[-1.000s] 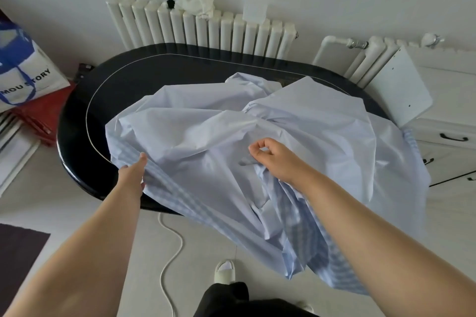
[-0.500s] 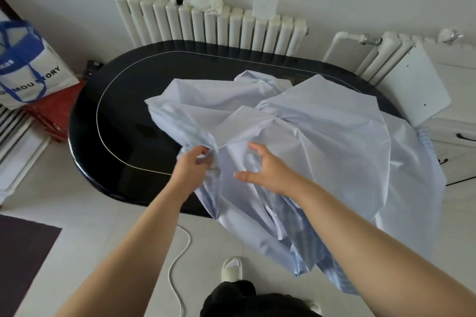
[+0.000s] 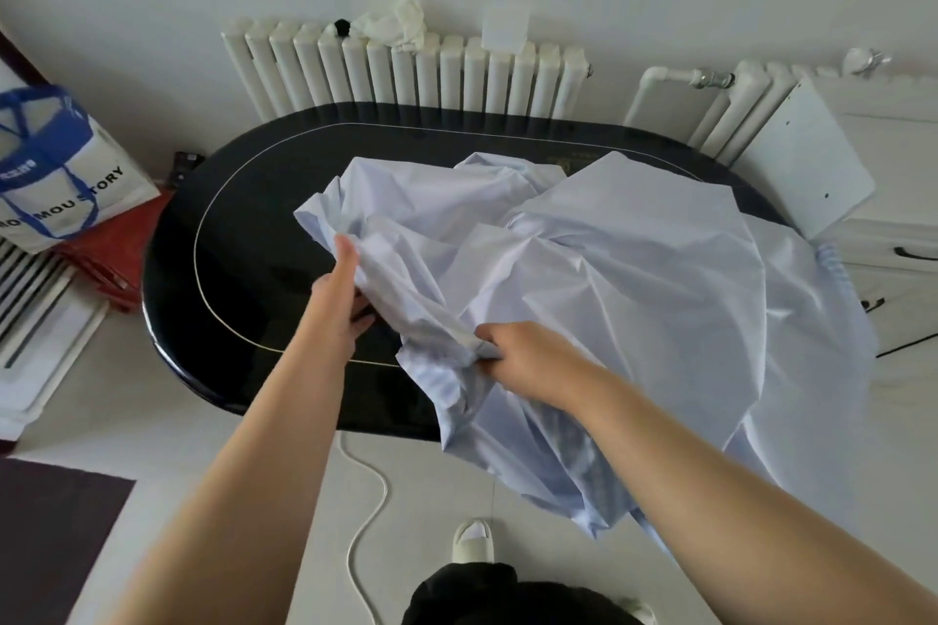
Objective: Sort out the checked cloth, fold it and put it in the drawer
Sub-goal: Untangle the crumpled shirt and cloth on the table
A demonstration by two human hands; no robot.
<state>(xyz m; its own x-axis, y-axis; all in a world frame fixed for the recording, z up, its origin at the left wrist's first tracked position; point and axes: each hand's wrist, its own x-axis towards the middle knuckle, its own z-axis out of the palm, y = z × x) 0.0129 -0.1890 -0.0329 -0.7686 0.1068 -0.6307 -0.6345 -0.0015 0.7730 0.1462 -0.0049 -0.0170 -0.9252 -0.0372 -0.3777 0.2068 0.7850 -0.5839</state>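
Note:
The pale blue checked cloth [image 3: 634, 279] lies crumpled over the right half of a black oval table [image 3: 243, 218] and hangs off its near and right edges. My left hand [image 3: 341, 292] holds a fold at the cloth's left edge, thumb on top and fingers underneath. My right hand [image 3: 517, 355] is closed on a bunched edge near the table's front rim. White drawers [image 3: 893, 264] with black handles stand to the right, partly hidden by the cloth.
White radiators [image 3: 406, 71] line the wall behind the table. A white and blue bag [image 3: 56, 178] sits on red items at the left. A white cable [image 3: 365, 518] runs across the floor by my slipper [image 3: 472, 538]. A dark mat [image 3: 51, 538] lies bottom left.
My left hand moved right from the cloth's far left corner and now grips a fold nearer the middle. My right hand came down to the front rim and closed on a bunched edge. The cloth has gathered rightward.

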